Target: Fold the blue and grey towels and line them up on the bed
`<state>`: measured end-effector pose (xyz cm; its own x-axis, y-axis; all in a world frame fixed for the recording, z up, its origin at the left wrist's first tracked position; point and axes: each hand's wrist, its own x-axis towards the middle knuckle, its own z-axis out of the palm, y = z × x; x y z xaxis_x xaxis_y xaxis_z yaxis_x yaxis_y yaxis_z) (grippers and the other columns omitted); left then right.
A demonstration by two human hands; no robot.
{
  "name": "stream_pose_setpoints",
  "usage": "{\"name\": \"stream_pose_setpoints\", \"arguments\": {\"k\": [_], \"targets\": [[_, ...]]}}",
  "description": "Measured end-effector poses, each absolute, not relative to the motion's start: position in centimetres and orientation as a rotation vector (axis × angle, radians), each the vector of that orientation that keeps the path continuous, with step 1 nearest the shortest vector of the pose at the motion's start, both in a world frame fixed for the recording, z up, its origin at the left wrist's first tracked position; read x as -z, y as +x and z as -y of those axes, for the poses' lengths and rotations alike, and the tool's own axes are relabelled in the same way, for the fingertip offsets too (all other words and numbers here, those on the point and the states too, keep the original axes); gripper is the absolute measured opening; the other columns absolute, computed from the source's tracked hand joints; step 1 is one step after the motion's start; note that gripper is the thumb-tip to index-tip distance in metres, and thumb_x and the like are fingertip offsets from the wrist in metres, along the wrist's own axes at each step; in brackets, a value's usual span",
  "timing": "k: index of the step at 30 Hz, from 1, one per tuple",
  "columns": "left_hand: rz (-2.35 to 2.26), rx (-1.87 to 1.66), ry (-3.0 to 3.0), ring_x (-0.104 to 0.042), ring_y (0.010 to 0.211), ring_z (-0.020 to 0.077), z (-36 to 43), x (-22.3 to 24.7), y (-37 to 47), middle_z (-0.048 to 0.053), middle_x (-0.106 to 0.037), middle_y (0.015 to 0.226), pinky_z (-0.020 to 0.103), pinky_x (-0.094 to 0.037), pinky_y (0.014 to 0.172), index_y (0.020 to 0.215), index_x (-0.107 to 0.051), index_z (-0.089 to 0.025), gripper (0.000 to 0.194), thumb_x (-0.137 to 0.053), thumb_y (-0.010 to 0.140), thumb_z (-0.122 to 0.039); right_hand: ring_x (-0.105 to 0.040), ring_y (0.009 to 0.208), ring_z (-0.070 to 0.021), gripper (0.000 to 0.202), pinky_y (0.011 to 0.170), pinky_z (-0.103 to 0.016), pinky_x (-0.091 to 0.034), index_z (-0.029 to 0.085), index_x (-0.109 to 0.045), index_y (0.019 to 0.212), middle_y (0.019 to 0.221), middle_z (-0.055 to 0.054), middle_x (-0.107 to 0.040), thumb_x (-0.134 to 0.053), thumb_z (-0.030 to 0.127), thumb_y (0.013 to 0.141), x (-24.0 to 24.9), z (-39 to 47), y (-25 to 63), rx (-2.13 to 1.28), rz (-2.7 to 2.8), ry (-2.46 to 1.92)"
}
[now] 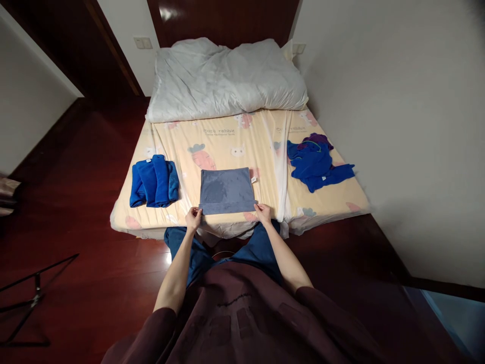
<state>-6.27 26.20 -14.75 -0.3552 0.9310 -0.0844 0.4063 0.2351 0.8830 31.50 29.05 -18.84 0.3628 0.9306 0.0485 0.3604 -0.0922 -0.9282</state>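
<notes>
A grey-blue cloth (227, 188) lies flat on the bed near its front edge, with a narrow folded strip along the near side and a white tag at its right edge. My left hand (194, 217) pinches the near left corner of this cloth. At the near right corner, the fingers of my right hand (262, 211) are closed on the same cloth. To the left sits a group of folded blue cloths (154, 182). A loose heap of blue cloths (312, 162), with a purple one (322, 139) at its back, lies to the right.
The bed (235, 146) has a yellow sheet with rabbit and carrot prints. A bulky white quilt (227, 78) lies across its far end. Walls stand behind and to the right. A black metal stand (37, 288) is on the floor at the lower left.
</notes>
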Motion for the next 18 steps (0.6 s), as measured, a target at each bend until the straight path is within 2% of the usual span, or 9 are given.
{"name": "stream_pose_setpoints", "arguments": {"k": [3, 6, 10, 13, 18], "targets": [[-1.971, -1.112, 1.370, -0.066, 0.091, 0.0258, -25.5, 14.1, -5.9, 0.009, -0.068, 0.095, 0.043, -0.052, 0.090, 0.109, -0.060, -0.018, 0.036, -0.064, 0.084, -0.043, -0.071, 0.079, -0.0279, 0.054, 0.074, -0.041, -0.059, 0.015, -0.071, 0.088, 0.088, -0.017, -0.076, -0.062, 0.066, 0.078, 17.4, -28.6, 31.0, -0.686, 1.143, -1.679], [-1.991, -1.131, 1.697, -0.058, 0.119, 0.0310, -23.9, 13.2, -5.9, 0.017, -0.061, 0.123, 0.048, -0.046, 0.105, 0.120, -0.058, -0.017, 0.039, -0.062, 0.089, -0.040, -0.070, 0.096, -0.0284, 0.050, 0.091, -0.044, -0.056, 0.012, -0.070, 0.112, 0.112, -0.020, -0.073, -0.058, 0.053, 0.087, 15.3, -26.9, 30.6, -0.499, 1.229, -1.699], [-1.719, -0.899, 2.112, -0.050, 0.134, 0.0284, -22.3, 12.5, -5.6, 0.013, -0.057, 0.141, 0.048, -0.042, 0.114, 0.128, -0.059, -0.020, 0.034, -0.050, 0.096, -0.029, -0.060, 0.125, -0.0255, 0.039, 0.113, -0.044, -0.044, 0.019, -0.066, 0.129, 0.132, -0.013, -0.066, -0.050, 0.034, 0.097, 13.0, -24.3, 30.0, -0.358, 1.688, -1.543], [-1.603, -0.749, 2.271, -0.043, 0.143, 0.0264, -22.6, 12.5, -4.9, 0.011, -0.053, 0.149, 0.049, -0.039, 0.118, 0.136, -0.057, -0.019, 0.041, -0.043, 0.098, -0.023, -0.055, 0.133, -0.0246, 0.040, 0.114, -0.047, -0.042, 0.021, -0.065, 0.133, 0.140, -0.008, -0.063, -0.046, 0.026, 0.098, 12.5, -23.6, 29.3, -0.368, 1.969, -1.425], [-1.626, -0.565, 2.379, -0.035, 0.149, 0.0276, -24.3, 12.6, -3.9, 0.014, -0.046, 0.155, 0.050, -0.033, 0.123, 0.142, -0.054, -0.013, 0.049, -0.041, 0.094, -0.018, -0.049, 0.141, -0.0255, 0.042, 0.115, -0.048, -0.042, 0.020, -0.062, 0.137, 0.147, -0.009, -0.057, -0.045, 0.027, 0.099, 13.1, -24.5, 28.6, -0.315, 2.161, -1.458]]}}
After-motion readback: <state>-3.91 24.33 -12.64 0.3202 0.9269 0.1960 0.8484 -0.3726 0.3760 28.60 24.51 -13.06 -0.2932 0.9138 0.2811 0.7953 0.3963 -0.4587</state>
